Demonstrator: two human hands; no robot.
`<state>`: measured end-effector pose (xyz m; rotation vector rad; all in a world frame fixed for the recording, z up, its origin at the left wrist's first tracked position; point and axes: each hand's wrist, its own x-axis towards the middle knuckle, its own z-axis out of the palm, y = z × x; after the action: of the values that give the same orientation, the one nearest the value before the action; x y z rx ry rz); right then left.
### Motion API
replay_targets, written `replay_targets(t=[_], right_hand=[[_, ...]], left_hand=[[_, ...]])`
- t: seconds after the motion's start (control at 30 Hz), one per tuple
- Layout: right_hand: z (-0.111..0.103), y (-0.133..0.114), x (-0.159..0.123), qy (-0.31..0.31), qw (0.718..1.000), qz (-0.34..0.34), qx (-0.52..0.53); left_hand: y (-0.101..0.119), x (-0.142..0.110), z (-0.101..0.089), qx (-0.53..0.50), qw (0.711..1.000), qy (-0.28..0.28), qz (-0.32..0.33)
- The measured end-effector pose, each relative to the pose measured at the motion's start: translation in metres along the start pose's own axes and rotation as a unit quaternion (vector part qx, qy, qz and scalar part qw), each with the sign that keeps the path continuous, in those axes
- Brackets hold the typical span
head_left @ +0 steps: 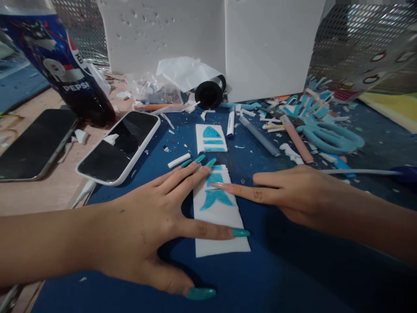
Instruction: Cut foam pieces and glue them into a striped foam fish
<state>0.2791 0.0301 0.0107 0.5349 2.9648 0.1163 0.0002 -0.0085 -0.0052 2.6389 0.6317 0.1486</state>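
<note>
My left hand lies flat and spread on the blue mat, its fingers resting over the left side of a white foam strip that bears a blue fish-tail drawing. My right hand comes in from the right with its index finger stretched out, the tip touching the strip's drawn part; its other fingers are curled under. A second white piece with the blue fish-head drawing lies just beyond the strip.
Two phones lie at the left beside a Pepsi bottle. Blue scissors, markers, a pink stick and foam scraps litter the right. White foam blocks stand behind, with a black roll.
</note>
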Motion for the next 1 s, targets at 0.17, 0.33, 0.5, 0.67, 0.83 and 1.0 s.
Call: replay_targets(t=[0.17, 0.33, 0.5, 0.67, 0.83, 1.0], right_hand=[[0.0003, -0.0004, 0.0022, 0.013, 1.000, -0.004, 0.005], [-0.0014, -0.0010, 0.0047, -0.004, 1.000, -0.005, -0.005], [-0.0018, -0.0023, 0.0053, 0.020, 1.000, -0.010, -0.005], [0.0037, -0.0010, 0.0030, 0.037, 0.999, 0.005, 0.013], [0.0073, 0.0020, 0.0031, 0.041, 0.998, 0.012, 0.047], [0.0009, 0.0002, 0.0069, -0.003, 0.998, 0.027, 0.054]], left_hand=[[-0.0006, 0.0004, -0.0003, 0.001, 1.000, -0.007, 0.000], [0.0003, -0.0007, -0.0002, 0.008, 1.000, -0.011, -0.002], [0.0006, -0.0020, -0.0001, 0.002, 1.000, 0.002, 0.005], [0.0007, -0.0013, -0.0004, 0.005, 1.000, -0.001, 0.002], [0.0013, 0.0006, -0.0012, 0.001, 1.000, 0.000, 0.006], [0.0009, -0.0005, -0.0026, -0.006, 1.000, -0.015, 0.003]])
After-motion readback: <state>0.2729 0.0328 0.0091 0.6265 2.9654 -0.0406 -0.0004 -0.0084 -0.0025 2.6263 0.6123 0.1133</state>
